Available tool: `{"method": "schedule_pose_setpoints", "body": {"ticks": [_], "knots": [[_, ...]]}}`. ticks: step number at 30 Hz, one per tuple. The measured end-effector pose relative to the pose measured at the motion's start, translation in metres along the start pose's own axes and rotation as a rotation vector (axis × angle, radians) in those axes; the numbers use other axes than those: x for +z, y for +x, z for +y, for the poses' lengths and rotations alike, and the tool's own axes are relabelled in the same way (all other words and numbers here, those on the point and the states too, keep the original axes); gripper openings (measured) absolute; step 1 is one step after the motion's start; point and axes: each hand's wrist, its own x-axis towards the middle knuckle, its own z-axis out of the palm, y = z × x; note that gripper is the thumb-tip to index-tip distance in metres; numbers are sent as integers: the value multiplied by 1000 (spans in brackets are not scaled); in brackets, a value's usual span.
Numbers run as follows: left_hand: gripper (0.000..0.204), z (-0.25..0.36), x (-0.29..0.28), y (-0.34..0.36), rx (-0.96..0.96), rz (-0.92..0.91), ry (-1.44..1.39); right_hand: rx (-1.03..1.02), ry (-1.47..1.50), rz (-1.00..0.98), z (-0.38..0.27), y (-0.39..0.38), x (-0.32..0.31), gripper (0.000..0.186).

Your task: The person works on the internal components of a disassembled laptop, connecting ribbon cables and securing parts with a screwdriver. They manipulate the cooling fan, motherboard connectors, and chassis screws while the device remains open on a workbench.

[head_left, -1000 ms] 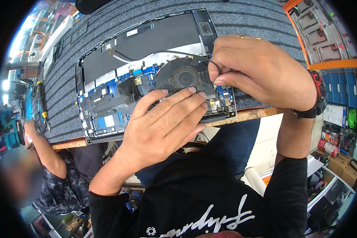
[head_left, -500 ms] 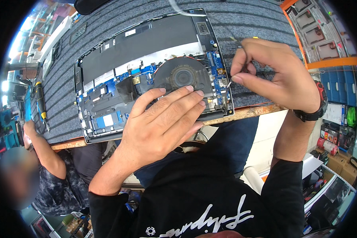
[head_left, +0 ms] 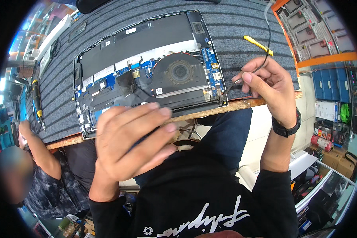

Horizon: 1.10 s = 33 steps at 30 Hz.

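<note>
An opened laptop (head_left: 178, 104) lies on the ribbed grey mat, its battery (head_left: 146, 41), round cooling fan (head_left: 180, 72) and blue circuit boards exposed. Over its near left edge hovers my left hand (head_left: 131, 139), fingers spread and slightly blurred, with nothing in it. Just off the laptop's right edge, my right hand (head_left: 267, 81) pinches a thin dark cable (head_left: 269, 35) between thumb and forefinger. A small metal-coloured plug end (head_left: 237, 80) sticks out of that pinch towards the laptop, apart from it.
A yellow strip-shaped tool (head_left: 258, 45) lies on the mat (head_left: 238, 31) beyond my right hand. At left lies a black-and-yellow screwdriver (head_left: 37, 101), near another person's arm (head_left: 43, 148). Wooden table edge (head_left: 242, 104) runs nearest me; an orange-edged case (head_left: 325, 63) stands at right.
My left hand has lifted off the fan area and moved left and nearer me. My right hand has drawn slightly nearer me with the cable, whose plug end now shows clearly.
</note>
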Motion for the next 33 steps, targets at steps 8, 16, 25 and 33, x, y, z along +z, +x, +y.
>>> {"method": "schedule_pose_setpoints", "body": {"ticks": [8, 16, 25, 33], "knots": [[42, -44, -68, -98, -506, 427, 234, -18, 17, 97, 6, -2, 10, 20], [100, -36, -52, -144, -838, 153, -64, -7, -176, 277, 1, 10, 23, 38], [110, -39, -22, -120, -887, 392, -158, -200, -371, 385, 12, 22, 14, 48], [115, -35, -14, -102, -883, 327, -82, -344, -585, 501, 19, 31, -10, 40]]}}
